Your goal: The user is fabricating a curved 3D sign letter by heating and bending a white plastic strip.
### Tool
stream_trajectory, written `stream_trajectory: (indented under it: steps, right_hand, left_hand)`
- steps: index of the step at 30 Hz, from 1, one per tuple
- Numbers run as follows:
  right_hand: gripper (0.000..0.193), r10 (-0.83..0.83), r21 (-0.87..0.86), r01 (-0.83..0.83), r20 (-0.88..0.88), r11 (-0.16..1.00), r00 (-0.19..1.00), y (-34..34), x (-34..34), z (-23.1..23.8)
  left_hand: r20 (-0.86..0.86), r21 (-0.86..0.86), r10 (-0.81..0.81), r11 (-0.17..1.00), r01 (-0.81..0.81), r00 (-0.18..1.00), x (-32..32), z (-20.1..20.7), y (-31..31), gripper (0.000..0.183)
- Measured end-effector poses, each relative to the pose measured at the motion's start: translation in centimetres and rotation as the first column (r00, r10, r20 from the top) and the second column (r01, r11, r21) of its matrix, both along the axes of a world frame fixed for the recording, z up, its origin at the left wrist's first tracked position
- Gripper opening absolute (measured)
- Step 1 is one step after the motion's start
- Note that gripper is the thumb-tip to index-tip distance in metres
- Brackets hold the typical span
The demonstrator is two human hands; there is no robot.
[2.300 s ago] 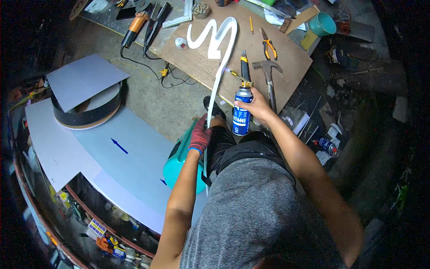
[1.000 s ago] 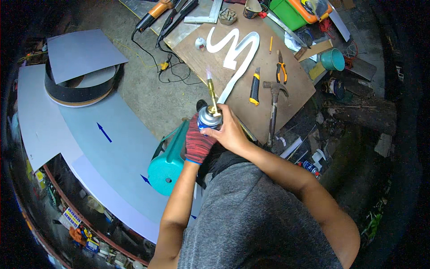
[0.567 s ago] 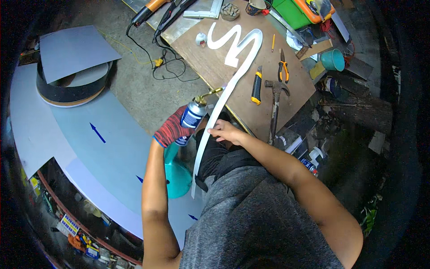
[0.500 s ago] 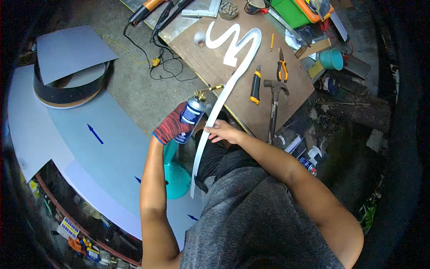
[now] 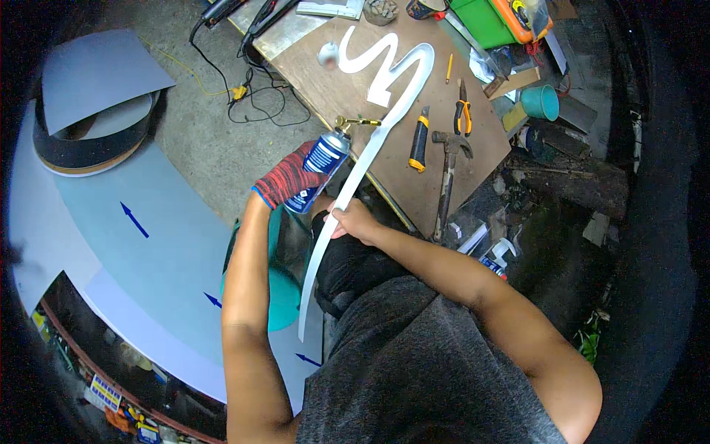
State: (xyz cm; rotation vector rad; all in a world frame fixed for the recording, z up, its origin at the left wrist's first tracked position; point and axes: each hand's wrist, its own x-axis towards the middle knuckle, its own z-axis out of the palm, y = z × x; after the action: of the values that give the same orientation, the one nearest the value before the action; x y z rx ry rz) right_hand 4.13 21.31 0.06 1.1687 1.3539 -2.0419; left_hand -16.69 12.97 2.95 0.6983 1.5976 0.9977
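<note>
My left hand (image 5: 287,180), in a red and black knit glove, grips a blue gas torch can (image 5: 316,170) with a brass nozzle (image 5: 356,121) pointing right at a long white strip (image 5: 347,194). The strip runs from a wavy white shape (image 5: 384,70) lying on a brown wooden board (image 5: 333,89) down across my lap. My bare right hand (image 5: 353,220) pinches the strip at its middle, just below the can.
On the board lie a yellow-handled knife (image 5: 418,140), a hammer (image 5: 447,169), orange pliers (image 5: 462,111) and a pencil (image 5: 449,68). A teal cup (image 5: 540,102) and a green box (image 5: 492,18) sit at right. Large grey sheets (image 5: 140,237) with blue arrows and a black band (image 5: 89,148) lie at left.
The torch can passed from my right hand to my gloved left hand and moved left. My right hand took hold of the white strip. The view shifted slightly.
</note>
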Motion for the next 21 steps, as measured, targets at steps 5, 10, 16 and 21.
stream_trajectory:
  steps: [5,10,16,21]
  right_hand:
    - [0.022,-0.003,-0.004,0.003,0.029,1.000,1.000,-0.1,-0.3,0.4]
    - [0.022,-0.015,-0.021,0.016,0.051,1.000,0.999,-0.3,-0.6,0.6]
    - [0.022,-0.018,-0.055,0.021,0.047,0.998,0.999,-0.3,-0.6,0.7]
    - [0.022,-0.008,-0.036,0.010,0.055,0.999,0.998,-0.2,-0.6,0.7]
  left_hand:
    - [-0.012,-0.007,0.014,1.000,-0.014,1.000,0.0,-0.6,0.9,0.078]
    - [-0.025,-0.026,0.042,0.999,-0.042,0.999,0.5,-0.6,2.3,0.075]
    - [-0.114,-0.037,0.032,0.999,-0.036,0.993,0.5,-0.8,2.6,0.082]
    - [0.020,-0.095,0.049,0.994,-0.046,0.999,0.2,0.0,1.6,0.083]
